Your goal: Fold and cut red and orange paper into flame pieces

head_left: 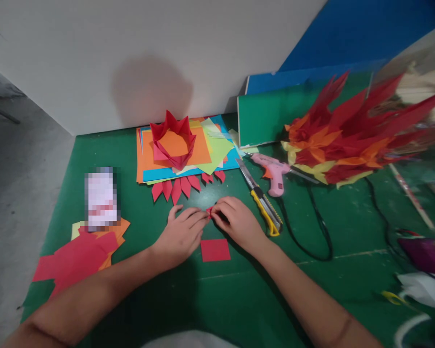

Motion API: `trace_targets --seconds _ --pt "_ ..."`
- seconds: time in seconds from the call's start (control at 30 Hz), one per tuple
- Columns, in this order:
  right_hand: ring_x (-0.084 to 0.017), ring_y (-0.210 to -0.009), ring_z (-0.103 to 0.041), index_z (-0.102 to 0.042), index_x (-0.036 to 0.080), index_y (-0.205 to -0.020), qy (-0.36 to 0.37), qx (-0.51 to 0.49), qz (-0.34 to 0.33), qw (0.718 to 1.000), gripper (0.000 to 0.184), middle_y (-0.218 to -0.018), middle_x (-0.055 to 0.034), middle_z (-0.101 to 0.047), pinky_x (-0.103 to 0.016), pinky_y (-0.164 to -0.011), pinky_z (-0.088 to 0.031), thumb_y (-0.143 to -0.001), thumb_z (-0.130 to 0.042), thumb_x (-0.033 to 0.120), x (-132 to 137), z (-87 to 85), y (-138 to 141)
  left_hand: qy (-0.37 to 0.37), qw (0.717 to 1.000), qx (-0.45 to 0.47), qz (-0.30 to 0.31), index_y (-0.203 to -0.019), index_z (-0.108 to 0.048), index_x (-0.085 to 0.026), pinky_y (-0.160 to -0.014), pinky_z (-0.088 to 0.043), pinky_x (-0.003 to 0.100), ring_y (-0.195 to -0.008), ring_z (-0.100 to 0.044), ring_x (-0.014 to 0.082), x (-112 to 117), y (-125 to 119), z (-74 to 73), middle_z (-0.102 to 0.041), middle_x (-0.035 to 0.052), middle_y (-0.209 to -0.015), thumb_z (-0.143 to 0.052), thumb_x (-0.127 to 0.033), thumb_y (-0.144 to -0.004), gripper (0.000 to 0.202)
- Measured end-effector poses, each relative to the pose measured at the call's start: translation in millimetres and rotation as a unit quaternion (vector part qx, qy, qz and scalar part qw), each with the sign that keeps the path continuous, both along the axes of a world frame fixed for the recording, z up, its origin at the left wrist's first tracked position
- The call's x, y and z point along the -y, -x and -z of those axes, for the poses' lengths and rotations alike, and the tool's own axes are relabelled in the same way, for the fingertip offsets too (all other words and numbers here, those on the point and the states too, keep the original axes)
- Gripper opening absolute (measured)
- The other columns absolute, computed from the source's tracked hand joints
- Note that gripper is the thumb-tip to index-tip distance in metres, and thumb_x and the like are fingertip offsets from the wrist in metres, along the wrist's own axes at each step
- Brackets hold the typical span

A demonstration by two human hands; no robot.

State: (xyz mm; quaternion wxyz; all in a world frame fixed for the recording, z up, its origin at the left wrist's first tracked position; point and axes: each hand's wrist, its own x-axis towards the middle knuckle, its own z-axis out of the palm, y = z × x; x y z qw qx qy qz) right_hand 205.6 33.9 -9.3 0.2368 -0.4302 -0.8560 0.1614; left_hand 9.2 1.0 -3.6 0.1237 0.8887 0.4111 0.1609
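I log: left hand [181, 237], right hand [239, 222] both pinching red fold [210, 211] at fingertips, 12 o'clock of red square [215, 250]; knife [263, 205] at 3. Judge fold light, limp, easily creased; grip edges.

Craft workshop corner. Green worktop [239, 299] against a bare wall [130, 48], strewn with coloured paper [147, 162], a glue gun [273, 174], a cutter [261, 200] and a spiky paper model [348, 135].
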Motion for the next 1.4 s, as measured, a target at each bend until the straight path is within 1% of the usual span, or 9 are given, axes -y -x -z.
trace_targets --seconds 0.13,0.3,0.63,0.8,1.0,1.13,1.3,1.37,1.4 --pt "-0.020 -0.076 -0.055 -0.057 0.020 -0.079 0.009 -0.009 0.000 1.000 0.013 -0.079 -0.0061 -0.061 -0.033 -0.068 -0.044 -0.090 -0.050 0.019 -0.3 0.2 -0.9 0.007 1.000 -0.008 -0.004 -0.118 -0.057 -0.022 -0.102 -0.023 0.042 -0.112 -0.054 0.0184 -0.4 -1.5 -2.0 -0.064 0.0047 -0.120 -0.040 -0.017 -0.092 0.031" --pt "-0.020 -0.076 -0.055 -0.057 0.020 -0.080 0.008 -0.011 0.001 1.000 0.011 -0.079 -0.0056 -0.060 -0.033 -0.069 -0.044 -0.090 -0.051 0.018 0.0 0.7 -1.4 -0.008 1.000 -0.028 0.009 -0.120 -0.057 -0.025 -0.104 -0.022 0.043 -0.112 -0.053 0.0188 -0.9 -1.2 -3.9 -0.065 0.0034 -0.120 -0.042 -0.018 -0.092 0.033" --pt "-0.020 -0.078 -0.055 -0.056 0.019 -0.081 0.020 -0.007 -0.001 1.000 0.010 -0.081 -0.0055 -0.060 -0.034 -0.070 -0.044 -0.090 -0.052 0.018 0.2 0.4 -1.6 -0.011 0.999 -0.048 0.001 -0.121 -0.057 -0.024 -0.102 -0.024 0.042 -0.110 -0.054 0.0188 0.0 -2.4 -2.7 -0.064 0.0031 -0.120 -0.043 -0.017 -0.092 0.033" --pt "-0.020 -0.078 -0.055 -0.056 0.019 -0.081 0.026 -0.012 0.001 1.000 0.010 -0.082 -0.0057 -0.061 -0.034 -0.070 -0.044 -0.090 -0.052 0.019 0.5 0.8 -2.0 0.004 0.999 -0.042 -0.001 -0.122 -0.056 -0.024 -0.102 -0.024 0.042 -0.111 -0.053 0.0189 0.8 -2.9 -2.6 -0.064 0.0036 -0.121 -0.042 -0.015 -0.091 0.035" --pt "-0.021 -0.080 -0.055 -0.056 0.019 -0.082 0.045 -0.022 0.003 0.999 0.011 -0.082 -0.0057 -0.061 -0.034 -0.071 -0.044 -0.091 -0.050 0.018 0.3 -1.5 -1.6 -0.001 0.999 -0.050 -0.005 -0.122 -0.057 -0.022 -0.102 -0.025 0.042 -0.112 -0.052 0.0194 2.8 -3.5 -0.5 -0.064 0.0039 -0.122 -0.044 -0.014 -0.089 0.037" --pt "-0.021 -0.082 -0.056 -0.057 0.019 -0.085 0.066 -0.039 0.000 0.997 0.010 -0.084 -0.0060 -0.063 -0.035 -0.073 -0.045 -0.091 -0.049 0.017 -0.6 -3.7 -3.2 -0.015 0.998 -0.059 -0.002 -0.122 -0.057 -0.021 -0.101 -0.027 0.042 -0.112 -0.052 0.0192 3.8 -3.5 0.0 -0.063 0.0027 -0.123 -0.044 -0.013 -0.088 0.037" --pt "-0.020 -0.083 -0.057 -0.057 0.020 -0.086 0.089 -0.073 -0.002 0.993 0.013 -0.085 -0.0062 -0.062 -0.035 -0.073 -0.047 -0.091 -0.047 0.014 -1.8 -4.0 -5.0 -0.033 0.996 -0.083 -0.014 -0.123 -0.056 -0.022 -0.102 -0.026 0.042 -0.112 -0.052 0.0194 5.0 -3.8 0.4 -0.062 0.0017 -0.125 -0.045 -0.014 -0.087 0.038" --pt "-0.021 -0.086 -0.058 -0.059 0.020 -0.092 0.084 -0.083 0.004 0.993 0.015 -0.091 -0.0077 -0.061 -0.036 -0.075 -0.049 -0.091 -0.046 0.013 -2.0 -4.2 -4.6 -0.044 0.995 -0.087 -0.016 -0.121 -0.058 -0.023 -0.102 -0.026 0.043 -0.112 -0.051 0.0201 5.2 -3.6 1.0 -0.062 0.0016 -0.124 -0.046 -0.016 -0.087 0.037" --pt "-0.021 -0.090 -0.058 -0.059 0.020 -0.098 0.073 -0.083 0.007 0.994 0.017 -0.096 -0.0089 -0.060 -0.037 -0.077 -0.049 -0.091 -0.045 0.013 -2.0 -4.2 -4.3 -0.050 0.995 -0.090 -0.017 -0.120 -0.058 -0.024 -0.103 -0.025 0.043 -0.113 -0.051 0.0204 5.3 -3.4 1.2 -0.063 0.0015 -0.124 -0.047 -0.016 -0.087 0.036"
